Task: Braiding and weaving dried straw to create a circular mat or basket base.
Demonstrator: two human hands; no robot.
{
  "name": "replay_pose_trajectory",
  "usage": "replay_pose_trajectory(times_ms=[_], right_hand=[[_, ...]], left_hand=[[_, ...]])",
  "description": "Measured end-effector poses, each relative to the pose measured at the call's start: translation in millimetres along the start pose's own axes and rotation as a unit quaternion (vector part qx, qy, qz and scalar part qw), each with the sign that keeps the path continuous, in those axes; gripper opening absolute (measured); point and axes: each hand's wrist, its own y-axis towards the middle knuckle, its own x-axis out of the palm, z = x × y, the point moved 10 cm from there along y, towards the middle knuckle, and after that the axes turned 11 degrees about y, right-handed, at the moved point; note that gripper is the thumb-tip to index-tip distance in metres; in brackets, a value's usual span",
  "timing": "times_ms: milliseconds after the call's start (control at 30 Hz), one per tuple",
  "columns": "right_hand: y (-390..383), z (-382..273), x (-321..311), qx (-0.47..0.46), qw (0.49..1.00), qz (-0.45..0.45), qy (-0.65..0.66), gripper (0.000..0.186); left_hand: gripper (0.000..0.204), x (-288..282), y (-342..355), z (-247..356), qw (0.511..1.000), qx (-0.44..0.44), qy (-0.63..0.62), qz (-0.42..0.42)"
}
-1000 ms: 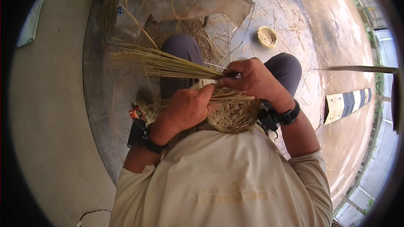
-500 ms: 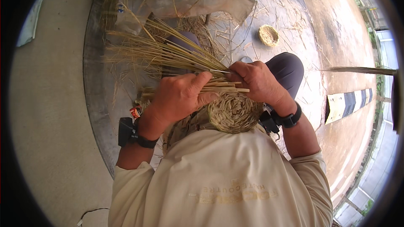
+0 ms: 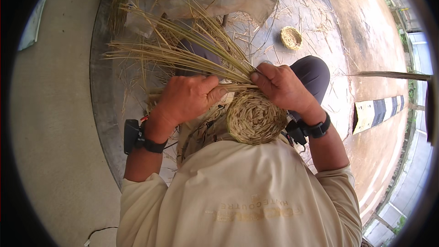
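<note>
A round coiled piece of woven straw (image 3: 255,118) rests against my lap, its spiral face turned up. At its far edge my right hand (image 3: 283,84) pinches the straw stalks (image 3: 206,52), which fan out to the upper left. My left hand (image 3: 190,98) is closed around a lower bundle of straw (image 3: 238,88) that runs across to the right hand. The fingers of the left hand hide part of that bundle. Each wrist wears a black strap with a small box on it.
A small woven straw basket (image 3: 291,38) stands on the grey mat (image 3: 270,48), amid scattered straw bits. A clear plastic sheet (image 3: 206,0) with loose straw lies at the far side. My knee (image 3: 312,75) rises beside the right hand. A black-and-white striped strip (image 3: 378,112) lies at the right.
The long stalks have spread into a wider fan, some pointing farther up. My left hand has shifted slightly left and nearer, and my right thumb now presses on the gathered stalks.
</note>
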Motion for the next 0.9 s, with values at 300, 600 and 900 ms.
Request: replay_pose_trajectory(times_ms=[300,600,900], right_hand=[[-6,20,2,0.072,0.975,0.015,0.208,0.033],[-17,22,15,0.163,0.925,0.01,0.344,0.032],[-18,9,7,0.121,0.964,-0.009,0.236,0.036]], left_hand=[[0.037,-8,4,-1,1.0,0.007,-0.018,-0.002],[0.035,-25,13,-3,0.999,0.011,-0.029,0.003],[0.032,-26,16,10,0.997,0.035,-0.053,0.054]])
